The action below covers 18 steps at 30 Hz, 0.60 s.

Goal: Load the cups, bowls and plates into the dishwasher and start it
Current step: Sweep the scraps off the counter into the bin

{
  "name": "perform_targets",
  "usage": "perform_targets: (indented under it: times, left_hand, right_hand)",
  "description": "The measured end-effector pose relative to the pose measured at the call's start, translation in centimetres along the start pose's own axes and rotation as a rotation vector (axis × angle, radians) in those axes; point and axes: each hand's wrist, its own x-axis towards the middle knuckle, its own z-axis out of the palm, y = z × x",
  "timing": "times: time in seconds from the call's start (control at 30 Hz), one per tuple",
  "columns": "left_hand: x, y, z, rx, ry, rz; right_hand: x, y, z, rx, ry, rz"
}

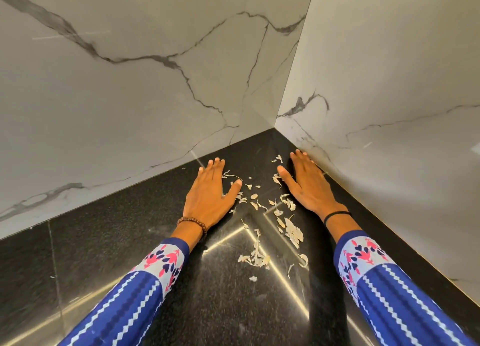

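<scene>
No cups, bowls, plates or dishwasher are in view. My left hand (210, 189) lies flat, palm down, on the black polished countertop (109, 254), fingers straight and pointing toward the corner. My right hand (307, 183) also lies flat on the counter, its outer edge against the right marble wall. Between the two hands lie several pale dry peel scraps (292, 231), scattered from the corner toward me. Neither hand holds anything.
Two white marble-veined walls meet in a corner at the far end of the counter: the left wall (130, 85) and the right wall (389, 98). A seam runs across the countertop at the left.
</scene>
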Motion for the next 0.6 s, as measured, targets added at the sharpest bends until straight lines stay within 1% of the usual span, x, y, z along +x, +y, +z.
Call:
perform_targets:
  times: [0.17,0.2,0.27,0.3,0.33,0.37,0.47,0.5,0.53,0.6]
  left_hand:
    - [-0.2,0.3,-0.4,0.017,-0.023,0.012]
    - [-0.2,0.4,-0.6,0.009,-0.028,0.011]
    - [-0.3,0.6,-0.8,-0.01,-0.029,0.011]
    - [-0.4,0.6,-0.8,-0.016,-0.024,0.014]
    - [-0.4,0.6,-0.8,-0.018,-0.018,0.016]
    - [-0.3,0.5,-0.8,-0.019,-0.018,0.016]
    - [-0.2,0.4,-0.7,-0.011,-0.021,0.018]
    - [-0.3,0.3,-0.7,-0.009,-0.023,0.02]
    - [-0.2,0.4,-0.7,-0.01,-0.024,0.021]
    - [-0.2,0.4,-0.7,-0.009,-0.019,0.021]
  right_hand:
    - [-1.6,-2.6,0.3,0.073,-0.045,-0.2]
    - [-2.2,-2.9,0.4,0.079,-0.007,-0.252]
    - [-2.9,-3.1,0.8,0.083,0.136,-0.343]
    - [-2.8,-2.9,1.0,0.091,0.205,-0.354]
    - [-2.4,-2.7,1.2,0.105,0.248,-0.326]
    - [-2.0,-2.4,1.2,0.12,0.265,-0.26]
    - [-0.1,-1.7,1.3,0.127,0.204,0.013]
    - [0.5,-1.5,1.5,0.098,0.168,0.066]
    - [0.8,-1.4,1.5,0.052,0.13,0.087]
    - [1.0,-1.5,1.4,0.009,0.064,0.059]
